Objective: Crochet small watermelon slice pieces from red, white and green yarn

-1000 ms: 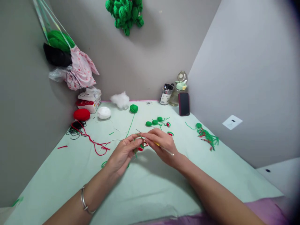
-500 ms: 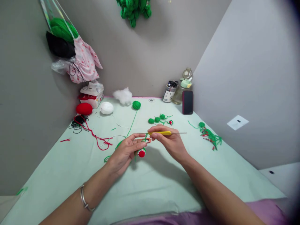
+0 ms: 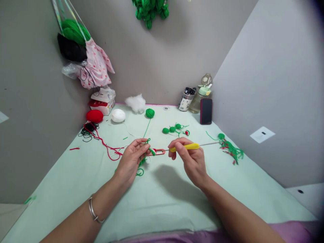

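My left hand [image 3: 133, 158] pinches a small crocheted piece [image 3: 152, 151] in green, white and red between thumb and fingers. A green yarn loop stands up at its top. My right hand [image 3: 191, 158] grips a crochet hook [image 3: 188, 147] by its yellow handle. The hook's thin metal tip points left toward the piece and is apart from the green loop. Behind the piece an orange slotted tool [image 3: 160, 152] shows in part; its kind is unclear. Loose green yarn [image 3: 140, 171] hangs or lies below my left hand.
A green yarn ball [image 3: 150, 113], a white one [image 3: 118, 115], a red one [image 3: 94, 116] and white stuffing [image 3: 136, 103] lie at the back. Green crocheted balls [image 3: 172, 129] lie beyond my right hand. A phone [image 3: 206, 111] leans near a bottle [image 3: 196, 102]. Yarn scraps [image 3: 232, 151] lie right.
My right hand and the hook have moved right, away from my left hand. The crocheted piece has turned, so its red round face no longer faces me. The view has shifted slightly.
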Available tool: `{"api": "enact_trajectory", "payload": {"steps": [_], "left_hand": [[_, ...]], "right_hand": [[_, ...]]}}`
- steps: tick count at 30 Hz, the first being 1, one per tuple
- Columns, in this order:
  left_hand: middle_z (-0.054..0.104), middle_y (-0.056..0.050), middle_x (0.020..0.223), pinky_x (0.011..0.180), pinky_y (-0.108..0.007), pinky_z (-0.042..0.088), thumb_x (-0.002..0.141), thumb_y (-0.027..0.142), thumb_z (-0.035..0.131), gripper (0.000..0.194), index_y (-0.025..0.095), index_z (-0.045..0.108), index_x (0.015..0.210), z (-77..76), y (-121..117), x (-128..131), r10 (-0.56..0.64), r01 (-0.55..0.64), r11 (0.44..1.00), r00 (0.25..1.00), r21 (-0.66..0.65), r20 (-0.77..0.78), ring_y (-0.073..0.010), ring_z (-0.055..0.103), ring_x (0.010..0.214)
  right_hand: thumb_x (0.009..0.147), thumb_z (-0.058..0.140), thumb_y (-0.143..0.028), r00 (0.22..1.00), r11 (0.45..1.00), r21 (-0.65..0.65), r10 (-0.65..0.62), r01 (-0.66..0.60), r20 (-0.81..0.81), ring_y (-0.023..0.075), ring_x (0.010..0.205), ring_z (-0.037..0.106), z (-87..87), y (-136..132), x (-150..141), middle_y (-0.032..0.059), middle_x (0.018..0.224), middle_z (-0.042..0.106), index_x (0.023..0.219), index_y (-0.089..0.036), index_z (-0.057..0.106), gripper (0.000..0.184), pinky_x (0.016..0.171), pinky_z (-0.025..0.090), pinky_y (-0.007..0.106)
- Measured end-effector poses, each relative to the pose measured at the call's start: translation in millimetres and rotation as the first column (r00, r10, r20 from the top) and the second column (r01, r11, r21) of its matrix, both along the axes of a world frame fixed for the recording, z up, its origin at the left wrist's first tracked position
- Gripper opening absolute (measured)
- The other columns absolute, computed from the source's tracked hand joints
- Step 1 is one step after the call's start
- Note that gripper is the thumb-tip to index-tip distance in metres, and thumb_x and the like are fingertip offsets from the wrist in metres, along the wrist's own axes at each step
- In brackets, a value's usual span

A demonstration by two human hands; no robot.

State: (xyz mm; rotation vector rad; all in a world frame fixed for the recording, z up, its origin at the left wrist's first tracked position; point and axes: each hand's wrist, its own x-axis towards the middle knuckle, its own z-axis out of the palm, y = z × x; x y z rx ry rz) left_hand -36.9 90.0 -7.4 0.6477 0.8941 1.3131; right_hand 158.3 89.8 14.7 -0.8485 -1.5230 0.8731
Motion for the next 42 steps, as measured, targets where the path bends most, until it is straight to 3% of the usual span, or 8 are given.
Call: {"api": "enact_trajectory", "payload": {"steps": [7,12,16,20,27,33,42], "left_hand": [[0.072,0.003,0.084,0.079,-0.021,0.056,0.078,0.032,0.094,0.034,0.02,0.074,0.103,-1.1,0,-1,-0.056,0.057,0.997,0.998,0.054,-0.005,-0.0117,0.071,0.076],[0.071,0.001,0.09,0.084,-0.024,0.056,0.081,0.036,0.092,0.031,0.02,0.078,0.103,-1.4,-1,2,-0.084,0.086,0.992,0.996,0.091,-0.025,-0.0136,0.072,0.082],[0.066,0.003,0.08,0.08,-0.022,0.054,0.081,0.037,0.091,0.03,0.021,0.08,0.103,1.3,-4,3,-0.096,0.102,0.988,0.993,0.112,-0.062,-0.0137,0.068,0.081],[0.061,0.005,0.078,0.073,-0.017,0.05,0.073,0.025,0.096,0.032,0.022,0.081,0.101,2.9,-5,3,-0.057,0.069,0.99,0.993,0.12,-0.099,-0.0095,0.059,0.073],[0.062,0.003,0.09,0.076,-0.017,0.052,0.067,0.022,0.097,0.04,0.024,0.081,0.103,3.2,-4,2,-0.011,0.021,0.995,0.995,0.093,-0.101,-0.0105,0.062,0.083],[0.061,0.004,0.089,0.072,-0.017,0.052,0.068,0.023,0.095,0.037,0.023,0.081,0.103,4.3,-5,0,-0.025,0.032,0.997,0.995,0.075,-0.094,-0.009,0.061,0.077],[0.061,0.003,0.09,0.073,-0.018,0.051,0.07,0.021,0.092,0.034,0.024,0.081,0.102,3.5,-5,0,-0.023,0.033,0.995,0.993,0.089,-0.116,-0.0095,0.058,0.076]], "right_hand": [[0.106,0.061,-0.047,0.998,0.996,0.083,-0.032,0.027,0.056,0.0165,0.067,0.064,-8.5,-2,-1,0.0018,0.074,0.069,0.089,-0.022,0.074,0.033,0.061,0.053,0.031],[0.105,0.064,-0.043,0.994,0.987,0.113,-0.109,0.11,-0.014,0.0137,0.064,0.062,-8.4,3,-1,0.0,0.079,0.071,0.099,-0.025,0.078,0.024,0.067,0.055,0.031],[0.099,0.071,-0.044,0.999,0.998,-0.058,-0.018,0.016,-0.032,0.0141,0.071,0.068,-14.1,10,-4,0.0028,0.095,0.076,0.102,-0.025,0.08,0.021,0.072,0.06,0.032],[0.086,0.085,-0.038,0.998,0.983,-0.171,0.06,-0.065,-0.031,0.0158,0.074,0.07,-22.1,14,-12,0.002,0.091,0.076,0.092,-0.023,0.078,0.017,0.069,0.062,0.03],[0.099,0.071,-0.042,0.997,0.995,-0.101,0.012,-0.02,-0.08,0.0161,0.076,0.069,-17.9,7,-5,0.0023,0.089,0.075,0.106,-0.025,0.078,0.02,0.074,0.061,0.032],[0.105,0.063,-0.036,0.997,0.996,0.051,0.072,-0.072,-0.005,0.0176,0.073,0.061,-12.8,0,2,0.0014,0.077,0.067,0.095,-0.024,0.076,0.02,0.066,0.051,0.031],[0.105,0.061,-0.033,0.992,0.992,0.041,0.119,-0.12,0.038,0.0167,0.072,0.058,-9.8,-2,-2,0.0005,0.078,0.063,0.092,-0.023,0.074,0.021,0.064,0.047,0.03]]}}
